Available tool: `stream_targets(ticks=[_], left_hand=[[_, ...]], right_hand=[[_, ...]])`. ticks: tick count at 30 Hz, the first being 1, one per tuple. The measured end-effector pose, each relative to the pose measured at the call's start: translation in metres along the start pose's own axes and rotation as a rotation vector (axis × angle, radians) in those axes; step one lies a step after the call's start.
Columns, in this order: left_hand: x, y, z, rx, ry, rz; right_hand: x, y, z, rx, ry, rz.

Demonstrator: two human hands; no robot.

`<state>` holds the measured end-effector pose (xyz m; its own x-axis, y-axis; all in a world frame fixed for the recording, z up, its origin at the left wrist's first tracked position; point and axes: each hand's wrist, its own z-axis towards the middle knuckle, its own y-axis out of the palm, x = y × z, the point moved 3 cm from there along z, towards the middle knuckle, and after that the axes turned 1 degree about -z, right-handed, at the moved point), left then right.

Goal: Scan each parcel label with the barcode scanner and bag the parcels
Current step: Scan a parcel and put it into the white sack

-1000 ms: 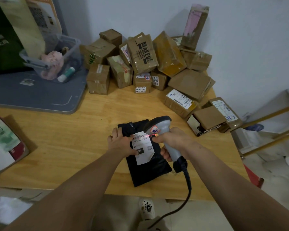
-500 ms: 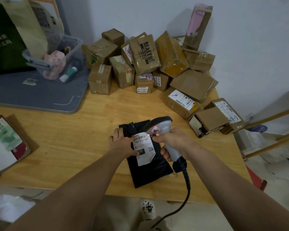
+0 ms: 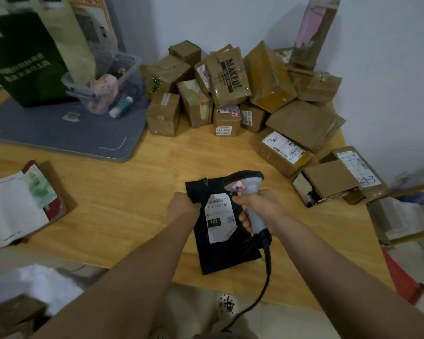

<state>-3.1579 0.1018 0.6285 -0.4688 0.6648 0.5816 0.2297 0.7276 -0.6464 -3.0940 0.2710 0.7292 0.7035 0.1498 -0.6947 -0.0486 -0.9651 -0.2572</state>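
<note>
A black parcel [image 3: 227,250] lies flat on the wooden table [image 3: 132,204], near the front edge and just right of centre. A white label [image 3: 219,216] with a barcode and "102" printed on it is stuck to its top face.

The left hand [image 3: 181,206] sits at the parcel's left edge beside the label. Its fingers are curled under and appear to grip the parcel's edge, though the fingertips are hidden. The right hand [image 3: 257,206] is wrapped around the handle of the grey scanner [image 3: 245,184]. The scanner's dark head is above the parcel's far right corner and tilts down toward the label. Its cable [image 3: 267,272] hangs off the near edge of the table.

A pile of taped cardboard boxes [image 3: 230,77] fills the far right of the table against the wall, and several of them carry labels. At far left a grey mat [image 3: 59,128] holds a clear bin [image 3: 130,67] and a green bag [image 3: 22,57]. A booklet [image 3: 15,209] lies at the left edge.
</note>
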Motion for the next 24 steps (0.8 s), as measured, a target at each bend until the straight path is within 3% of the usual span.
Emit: stream_targets(ticks=[5, 10, 18, 24], left_hand=[[-0.009, 0.014, -0.011, -0.103, 0.032, 0.288], [-0.010, 0.009, -0.012, -0.090, 0.065, 0.176], [-0.071, -0.117, -0.046, 0.349, 0.108, -0.079], [-0.175, -0.185, -0.115, 0.689, -0.058, -0.230]], right_hand=[[-0.011, 0.020, 0.008, -0.039, -0.022, -0.020], [-0.015, 0.035, 0.016, -0.071, -0.058, -0.086], [-0.029, 0.124, -0.001, -0.312, -0.158, -0.250], [-0.037, 0.233, -0.048, -0.550, -0.256, -0.431]])
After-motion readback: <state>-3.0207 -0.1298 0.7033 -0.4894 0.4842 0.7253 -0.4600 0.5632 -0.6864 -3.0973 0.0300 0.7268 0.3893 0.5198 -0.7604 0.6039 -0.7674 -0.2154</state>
